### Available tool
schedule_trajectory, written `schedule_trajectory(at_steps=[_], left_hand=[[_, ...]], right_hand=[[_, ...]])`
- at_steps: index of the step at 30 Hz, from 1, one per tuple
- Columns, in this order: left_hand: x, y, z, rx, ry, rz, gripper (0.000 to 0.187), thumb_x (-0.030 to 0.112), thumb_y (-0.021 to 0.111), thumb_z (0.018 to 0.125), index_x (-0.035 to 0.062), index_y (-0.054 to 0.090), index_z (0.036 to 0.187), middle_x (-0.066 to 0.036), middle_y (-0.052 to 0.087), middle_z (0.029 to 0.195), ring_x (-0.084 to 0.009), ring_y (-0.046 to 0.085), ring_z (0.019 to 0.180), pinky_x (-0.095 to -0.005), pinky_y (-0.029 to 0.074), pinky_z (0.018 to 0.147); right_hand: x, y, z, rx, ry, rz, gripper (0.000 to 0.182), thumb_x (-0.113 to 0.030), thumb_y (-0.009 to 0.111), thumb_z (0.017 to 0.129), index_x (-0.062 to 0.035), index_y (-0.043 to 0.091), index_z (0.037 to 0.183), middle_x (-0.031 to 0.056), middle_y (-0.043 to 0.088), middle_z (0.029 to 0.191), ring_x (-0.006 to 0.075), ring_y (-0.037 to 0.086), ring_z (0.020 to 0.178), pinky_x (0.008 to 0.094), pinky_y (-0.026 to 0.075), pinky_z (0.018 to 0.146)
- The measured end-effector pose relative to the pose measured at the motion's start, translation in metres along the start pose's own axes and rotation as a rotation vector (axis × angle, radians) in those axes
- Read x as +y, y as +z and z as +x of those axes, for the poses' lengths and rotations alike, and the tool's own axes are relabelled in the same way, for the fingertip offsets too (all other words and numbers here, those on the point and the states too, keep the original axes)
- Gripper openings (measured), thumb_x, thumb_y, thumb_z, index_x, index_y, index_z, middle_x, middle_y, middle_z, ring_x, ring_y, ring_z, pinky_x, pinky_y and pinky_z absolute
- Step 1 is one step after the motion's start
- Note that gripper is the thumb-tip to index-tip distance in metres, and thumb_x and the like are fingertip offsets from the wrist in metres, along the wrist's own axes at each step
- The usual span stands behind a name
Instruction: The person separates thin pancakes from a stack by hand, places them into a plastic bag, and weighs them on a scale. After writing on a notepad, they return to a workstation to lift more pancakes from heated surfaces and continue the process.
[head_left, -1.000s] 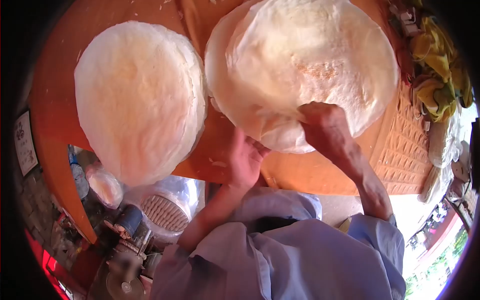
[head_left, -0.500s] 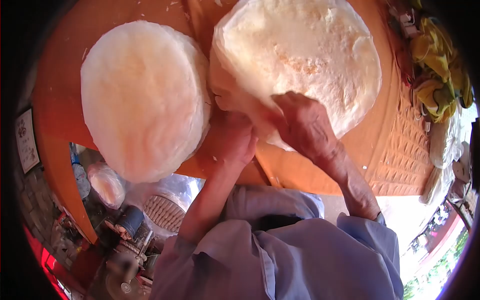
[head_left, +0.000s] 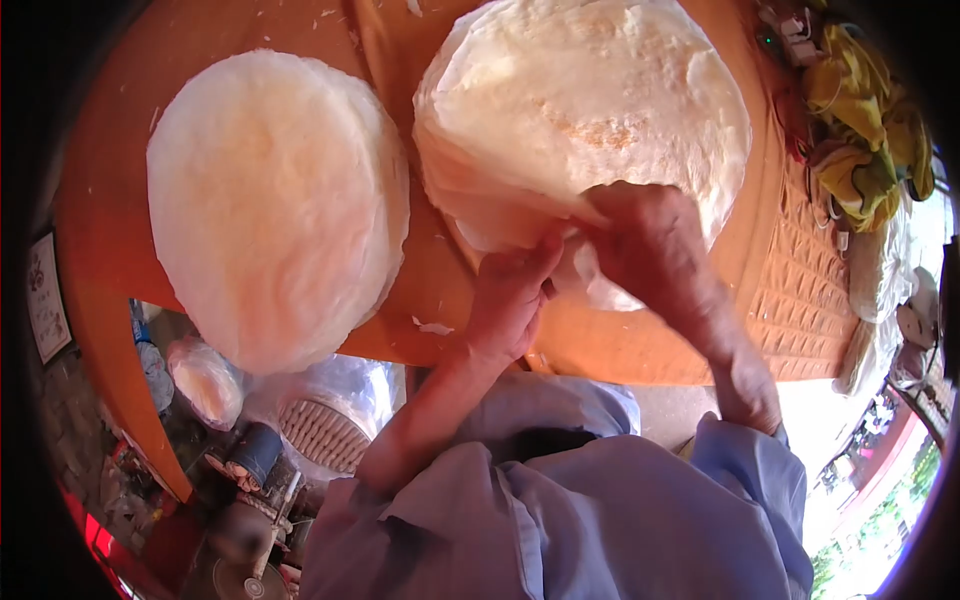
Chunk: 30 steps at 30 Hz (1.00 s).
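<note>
Two stacks of thin, pale round flatbreads lie on the orange-covered table, a left stack (head_left: 270, 200) and a larger right stack (head_left: 600, 100) with a browned patch on top. Both my hands are at the near edge of the right one. My right hand (head_left: 650, 235) is closed, pinching the edge of a thin flatbread sheet that is drawn into folds towards me. Close beside it, my left hand (head_left: 510, 300) has thumb and fingers pressed together at the same edge; the fingertips are partly hidden. A torn flatbread scrap (head_left: 432, 326) lies on the cloth between the stacks.
Yellow cloth (head_left: 860, 120) and clear plastic bags (head_left: 880, 260) are at the right edge of the orange table (head_left: 800, 330). Below its left side are a wrapped bundle (head_left: 207, 382), a woven round item (head_left: 322, 436) and a dark blue roll (head_left: 253, 455).
My left hand has risen and turned, meeting my right hand, which has shifted right. The sheet's near edge is pulled further into folds. A larger scrap now shows between the stacks.
</note>
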<state>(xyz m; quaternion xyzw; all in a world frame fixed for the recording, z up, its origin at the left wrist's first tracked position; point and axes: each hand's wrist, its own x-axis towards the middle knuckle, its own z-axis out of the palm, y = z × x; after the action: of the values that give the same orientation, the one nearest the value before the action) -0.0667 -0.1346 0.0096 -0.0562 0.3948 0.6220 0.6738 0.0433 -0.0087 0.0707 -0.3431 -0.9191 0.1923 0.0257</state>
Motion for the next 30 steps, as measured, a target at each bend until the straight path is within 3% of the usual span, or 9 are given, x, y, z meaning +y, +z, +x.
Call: schedule_trajectory(at_steps=[2, 3, 4, 7, 11, 15, 18, 23, 30], left_hand=[[-0.002, -0.012, -0.001, -0.007, -0.08, 0.024, 0.026, 0.019, 0.062, 0.092, 0.0051, 0.059, 0.113, -0.001, 0.061, 0.103, -0.0124, 0.06, 0.094, -0.0311, 0.05, 0.083], [-0.006, -0.022, -0.001, 0.026, -0.077, -0.004, 0.027, 0.017, 0.059, 0.093, 0.0054, 0.056, 0.117, -0.002, 0.06, 0.108, -0.0132, 0.06, 0.097, -0.0313, 0.05, 0.084], [-0.011, -0.035, -0.001, 0.058, -0.074, -0.033, 0.029, 0.015, 0.057, 0.094, 0.0058, 0.052, 0.121, -0.004, 0.06, 0.113, -0.014, 0.06, 0.1, -0.0316, 0.051, 0.085], [-0.012, -0.046, -0.005, 0.083, -0.04, -0.071, 0.031, 0.013, 0.053, 0.095, 0.005, 0.048, 0.125, -0.006, 0.059, 0.118, -0.016, 0.06, 0.104, -0.0338, 0.051, 0.087], [-0.012, -0.054, -0.012, 0.031, -0.027, 0.034, 0.025, 0.015, 0.055, 0.095, 0.0044, 0.054, 0.117, -0.006, 0.061, 0.111, -0.017, 0.061, 0.1, -0.0354, 0.052, 0.086], [-0.018, -0.056, -0.024, 0.173, 0.002, 0.318, 0.018, 0.016, 0.057, 0.094, 0.0042, 0.06, 0.107, -0.006, 0.064, 0.102, -0.0154, 0.063, 0.093, -0.0338, 0.055, 0.081], [-0.021, -0.047, -0.032, 0.091, 0.038, 0.378, 0.017, 0.017, 0.058, 0.093, 0.0031, 0.062, 0.102, -0.006, 0.064, 0.097, -0.0143, 0.064, 0.089, -0.0324, 0.056, 0.077], [-0.018, -0.027, -0.043, 0.193, 0.082, 0.768, 0.03, 0.022, 0.056, 0.09, -0.0054, 0.065, 0.081, -0.01, 0.067, 0.066, -0.0179, 0.069, 0.065, -0.0244, 0.05, 0.061], [-0.026, -0.018, -0.04, 0.136, 0.092, 0.824, 0.03, 0.018, 0.054, 0.091, -0.0059, 0.063, 0.075, -0.009, 0.066, 0.067, -0.017, 0.069, 0.066, -0.0262, 0.05, 0.057]], right_hand=[[0.039, -0.027, 0.005, -0.008, 0.013, 0.009, 0.012, -0.017, 0.066, 0.079, -0.005, 0.064, 0.081, 0.0123, 0.059, 0.068, 0.022, 0.063, 0.064, 0.0356, 0.049, 0.057], [0.057, -0.044, 0.011, 0.308, -0.006, 0.288, 0.009, -0.01, 0.06, 0.074, -0.0102, 0.06, 0.065, 0.0055, 0.055, 0.054, 0.0267, 0.055, 0.049, 0.0355, 0.045, 0.046], [0.066, -0.071, 0.012, 0.444, 0.023, 0.24, 0.007, -0.01, 0.06, 0.074, -0.0099, 0.061, 0.067, 0.0063, 0.056, 0.055, 0.027, 0.056, 0.05, 0.0357, 0.046, 0.047], [0.067, -0.145, 0.001, 0.527, 0.151, -0.253, 0.002, -0.009, 0.061, 0.073, -0.0091, 0.063, 0.074, 0.0084, 0.058, 0.06, 0.0279, 0.058, 0.054, 0.0365, 0.047, 0.05], [0.029, -0.161, -0.026, 0.593, 0.064, -0.37, 0.011, -0.009, 0.063, 0.073, -0.0079, 0.065, 0.084, 0.0112, 0.06, 0.067, 0.029, 0.06, 0.058, 0.0375, 0.048, 0.054], [-0.009, -0.071, -0.021, 0.321, -0.04, -0.04, 0.021, -0.009, 0.064, 0.072, -0.0068, 0.068, 0.094, 0.0141, 0.063, 0.073, 0.0302, 0.062, 0.063, 0.0385, 0.05, 0.059], [-0.008, 0.037, -0.02, -0.047, -0.021, 0.012, 0.002, -0.004, 0.056, 0.068, -0.003, 0.054, 0.067, 0.0164, 0.06, 0.065, 0.0347, 0.06, 0.058, 0.0436, 0.047, 0.053], [-0.026, 0.024, -0.022, 0.02, -0.014, 0.01, 0.003, -0.005, 0.057, 0.066, -0.0027, 0.056, 0.068, 0.0167, 0.059, 0.065, 0.0346, 0.061, 0.059, 0.0431, 0.048, 0.053], [-0.026, 0.034, -0.036, -0.032, -0.052, 0.087, 0.007, -0.006, 0.063, 0.069, -0.0043, 0.056, 0.071, 0.0133, 0.055, 0.063, 0.0339, 0.057, 0.057, 0.0415, 0.047, 0.054]])
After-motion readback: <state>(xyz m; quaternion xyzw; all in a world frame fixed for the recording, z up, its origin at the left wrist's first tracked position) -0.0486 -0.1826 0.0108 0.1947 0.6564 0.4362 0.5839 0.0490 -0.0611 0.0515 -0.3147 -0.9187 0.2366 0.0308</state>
